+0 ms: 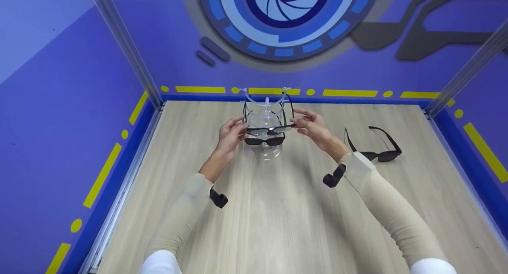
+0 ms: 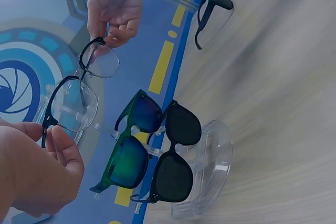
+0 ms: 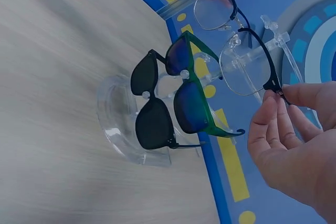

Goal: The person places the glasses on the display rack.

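Between both hands, above the clear display stand [image 1: 266, 153], is a pair of clear-lens eyeglasses [image 1: 271, 131] with black brows. My left hand [image 1: 231, 136] pinches one end of the frame near the hinge, thumb against fingers. My right hand [image 1: 313, 127] pinches the opposite end the same way. The temples point away toward the back wall. Lower on the stand sit green-framed sunglasses [image 2: 128, 153] with blue-green mirrored lenses. Beneath those, black sunglasses [image 2: 176, 174] hang on the lowest support. In the right wrist view the eyeglasses overlap the stand's upper arms.
Another pair of black sunglasses [image 1: 381, 156] rests on the wooden table [image 1: 270, 226] to the right, temples spread toward the back. A blue patterned wall [image 1: 166, 48] stands close behind the display stand, with side panels at left and right.
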A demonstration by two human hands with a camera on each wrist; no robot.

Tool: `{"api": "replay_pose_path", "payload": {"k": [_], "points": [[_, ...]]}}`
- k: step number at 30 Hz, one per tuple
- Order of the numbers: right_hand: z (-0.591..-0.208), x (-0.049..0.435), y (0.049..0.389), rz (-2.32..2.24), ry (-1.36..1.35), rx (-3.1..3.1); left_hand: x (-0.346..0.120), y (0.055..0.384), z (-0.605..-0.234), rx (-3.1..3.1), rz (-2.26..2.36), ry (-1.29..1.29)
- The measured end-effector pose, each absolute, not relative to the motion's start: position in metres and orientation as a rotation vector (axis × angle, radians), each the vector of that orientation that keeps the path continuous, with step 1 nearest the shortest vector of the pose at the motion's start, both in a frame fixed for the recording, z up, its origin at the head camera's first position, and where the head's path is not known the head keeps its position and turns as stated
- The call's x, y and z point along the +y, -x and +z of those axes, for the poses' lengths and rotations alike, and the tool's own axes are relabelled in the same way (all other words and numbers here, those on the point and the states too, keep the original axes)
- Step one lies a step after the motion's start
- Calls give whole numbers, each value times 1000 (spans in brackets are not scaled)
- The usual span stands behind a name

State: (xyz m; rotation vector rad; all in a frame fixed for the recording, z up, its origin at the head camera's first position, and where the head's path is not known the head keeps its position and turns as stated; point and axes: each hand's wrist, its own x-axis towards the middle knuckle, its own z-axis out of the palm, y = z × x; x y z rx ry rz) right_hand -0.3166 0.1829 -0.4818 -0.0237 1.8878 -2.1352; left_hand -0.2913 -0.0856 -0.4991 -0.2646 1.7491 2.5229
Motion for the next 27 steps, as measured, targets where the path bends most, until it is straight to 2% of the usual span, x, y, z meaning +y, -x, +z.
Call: {"api": "replay_pose_path", "payload": {"k": [9,27], "points": [[-481,166,332,-2188,-48,1818,-92,311,-499,1768,2524,395],[-493,166,344,-2163,-58,1792,-86,333,-513,1763,2548,415]]}}
